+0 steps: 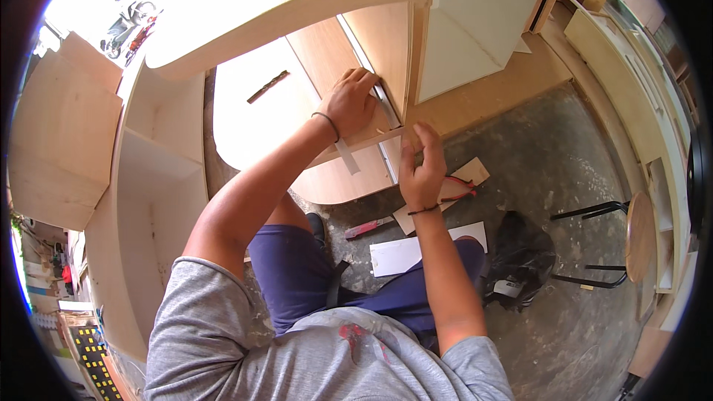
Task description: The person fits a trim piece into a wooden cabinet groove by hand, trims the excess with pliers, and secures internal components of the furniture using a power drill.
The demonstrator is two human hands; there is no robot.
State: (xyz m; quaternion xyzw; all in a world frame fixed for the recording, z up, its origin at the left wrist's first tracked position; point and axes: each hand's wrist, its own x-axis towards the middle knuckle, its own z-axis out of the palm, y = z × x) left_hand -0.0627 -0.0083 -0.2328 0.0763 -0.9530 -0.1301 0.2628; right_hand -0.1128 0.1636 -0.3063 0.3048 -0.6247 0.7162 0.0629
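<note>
A pale wooden cabinet with shelves and a rounded top (297, 18) stands before me. My left hand (352, 106) reaches inside it, fingers curled against the upright side panel (377, 48), closed on a thin pale strip (345, 157) whose free end hangs below the wrist over the shelf edge. A curved pale piece (388, 110) lies beside the fingertips. Near the shelf's front corner, my right hand (423, 167) is raised with thumb and fingers apart, and nothing shows in it. A thin dark brown stick (267, 87) rests on the shelf.
Red-handled pliers (462, 188) lie on a wood offcut on the concrete floor, near a red-handled cutter (368, 228) and a white board (394, 256). A black plastic bag (523, 252) and an overturned stool (639, 238) are at right. Another cabinet (160, 200) stands left.
</note>
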